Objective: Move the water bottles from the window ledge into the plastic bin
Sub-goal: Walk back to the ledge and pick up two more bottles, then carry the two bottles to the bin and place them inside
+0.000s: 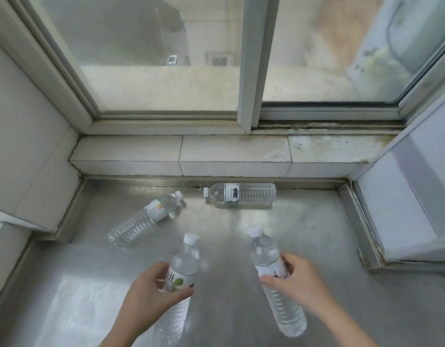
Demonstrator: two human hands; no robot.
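My left hand (pixel 151 291) grips a clear water bottle (pixel 185 261) round its white and green label, cap pointing away from me. My right hand (pixel 295 279) grips a second clear bottle (pixel 264 251) at its label, its cap also pointing toward the window. Both bottles are held above the steel ledge (pixel 304 229). Two more bottles lie on their sides on the ledge: one (pixel 145 219) at the left, slanted, and one (pixel 241 195) against the tiled step under the window. The plastic bin is not in view.
A tiled step (pixel 181 156) and a sliding window (pixel 251 66) close off the far side. Tiled walls (pixel 28 159) stand at the left, and a white panel (pixel 404 191) at the right. A raised steel lip (pixel 359 226) edges the ledge on the right.
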